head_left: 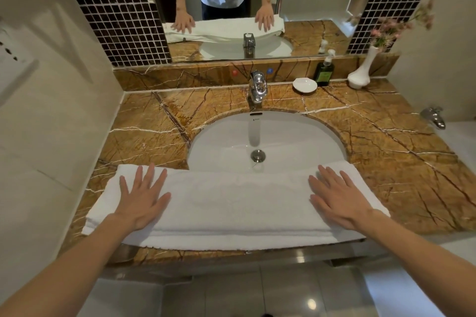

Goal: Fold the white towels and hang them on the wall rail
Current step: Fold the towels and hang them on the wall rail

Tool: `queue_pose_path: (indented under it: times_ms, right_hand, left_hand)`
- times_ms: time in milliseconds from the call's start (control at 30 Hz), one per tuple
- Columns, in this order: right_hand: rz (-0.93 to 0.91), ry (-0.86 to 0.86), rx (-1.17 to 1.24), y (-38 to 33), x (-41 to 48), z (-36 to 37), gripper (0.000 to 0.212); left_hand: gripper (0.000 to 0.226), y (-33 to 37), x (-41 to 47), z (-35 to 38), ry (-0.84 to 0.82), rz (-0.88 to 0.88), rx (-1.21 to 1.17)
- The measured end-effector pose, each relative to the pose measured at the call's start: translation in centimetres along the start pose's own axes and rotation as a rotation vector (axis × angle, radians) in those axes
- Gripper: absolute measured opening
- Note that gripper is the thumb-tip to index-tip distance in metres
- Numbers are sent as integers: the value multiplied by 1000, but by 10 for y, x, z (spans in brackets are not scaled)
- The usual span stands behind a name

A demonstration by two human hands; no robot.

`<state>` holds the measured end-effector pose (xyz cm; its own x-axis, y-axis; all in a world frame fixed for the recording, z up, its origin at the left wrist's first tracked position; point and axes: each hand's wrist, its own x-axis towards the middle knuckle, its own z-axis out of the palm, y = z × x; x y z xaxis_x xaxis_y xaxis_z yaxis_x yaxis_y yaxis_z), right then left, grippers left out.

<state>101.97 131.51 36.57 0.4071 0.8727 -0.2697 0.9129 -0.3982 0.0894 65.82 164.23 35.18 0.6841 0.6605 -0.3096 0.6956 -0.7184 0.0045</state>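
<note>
Head view: folded white towel [237, 203] laid along bench [386, 141] front edge, pressed under both flat, open hands, left hand [143, 198] and right hand [340, 201], nothing gripped.

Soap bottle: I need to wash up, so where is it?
In the head view the soap bottle stands at the back right of the counter, between the white dish and the vase.

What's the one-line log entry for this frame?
stage: folding | towel: folded strip on counter, partly over sink | left hand: flat on towel | right hand: flat on towel | rail: not visible
</note>
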Motion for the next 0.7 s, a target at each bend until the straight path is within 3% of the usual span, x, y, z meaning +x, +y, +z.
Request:
queue_pose_path:
  times_ms: [200, 700]
  right_hand:
    - [82, -54, 129, -12, 1, 21, 99]
    - [156, 56, 162, -20, -17, 44, 81]
  left_hand:
    - [88, 14, -1, 14, 9, -63, 13]
    - [87, 12, -11, 26, 25, -77, 60]
